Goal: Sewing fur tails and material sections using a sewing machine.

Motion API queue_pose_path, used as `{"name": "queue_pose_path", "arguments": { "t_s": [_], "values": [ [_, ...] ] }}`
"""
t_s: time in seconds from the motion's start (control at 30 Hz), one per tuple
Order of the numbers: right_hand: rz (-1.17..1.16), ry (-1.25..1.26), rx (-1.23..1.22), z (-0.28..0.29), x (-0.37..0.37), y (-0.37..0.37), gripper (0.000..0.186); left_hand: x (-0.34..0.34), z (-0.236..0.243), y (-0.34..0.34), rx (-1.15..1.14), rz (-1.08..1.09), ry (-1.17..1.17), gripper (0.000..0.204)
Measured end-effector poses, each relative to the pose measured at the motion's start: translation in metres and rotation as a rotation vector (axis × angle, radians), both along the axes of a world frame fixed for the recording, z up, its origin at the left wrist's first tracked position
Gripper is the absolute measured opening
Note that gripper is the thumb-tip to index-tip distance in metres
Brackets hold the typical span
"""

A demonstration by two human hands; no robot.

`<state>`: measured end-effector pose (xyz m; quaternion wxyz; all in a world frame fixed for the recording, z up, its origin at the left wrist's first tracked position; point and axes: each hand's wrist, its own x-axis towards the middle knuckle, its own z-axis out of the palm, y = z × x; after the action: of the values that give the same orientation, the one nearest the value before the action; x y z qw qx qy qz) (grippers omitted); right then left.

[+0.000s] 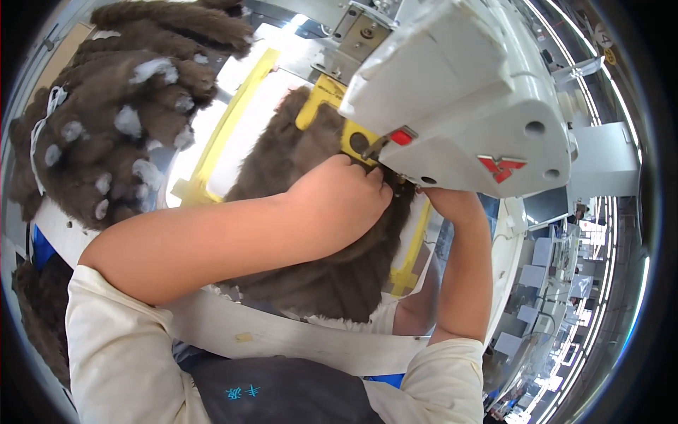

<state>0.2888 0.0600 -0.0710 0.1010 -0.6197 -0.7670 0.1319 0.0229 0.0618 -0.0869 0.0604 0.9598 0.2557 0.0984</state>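
A brown fur piece (339,279) lies across the bed of a white sewing machine (459,92), its lower edge showing pale backing. My left hand (346,198) rests on the fur beside the needle area, fingers curled down and closed on it. Just past the fingertips sits a yellow guide plate (351,134) under the machine head. My right hand (445,203) reaches in from the right, below the head, close to the fur's right edge. The machine head covers its fingers, so their grip is hidden.
At the far left a heap of brown fur pieces (106,120) with white tufts is tied with a white cord (46,134). Yellow tape strips (236,124) mark the shiny work surface. The white table edge (282,339) runs before me; other workstations (551,297) stand at right.
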Motion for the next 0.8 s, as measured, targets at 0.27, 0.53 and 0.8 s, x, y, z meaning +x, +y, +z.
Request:
{"name": "queue_pose_path", "arguments": {
  "t_s": [0.27, 0.53, 0.8],
  "values": [
    [0.074, 0.014, 0.078, -0.009, 0.002, 0.009, 0.030, -0.010, -0.003, -0.001, 0.066, 0.045, 0.017, 0.035],
    [-0.124, 0.355, 0.021, -0.014, -0.017, -0.011, 0.032, -0.020, -0.004, 0.006, 0.063, -0.006, -0.127, 0.034],
    [0.239, 0.292, 0.170, -0.011, -0.028, -0.049, 0.029, -0.012, 0.012, 0.007, -0.023, -0.033, -0.036, 0.037]
  ]
}}
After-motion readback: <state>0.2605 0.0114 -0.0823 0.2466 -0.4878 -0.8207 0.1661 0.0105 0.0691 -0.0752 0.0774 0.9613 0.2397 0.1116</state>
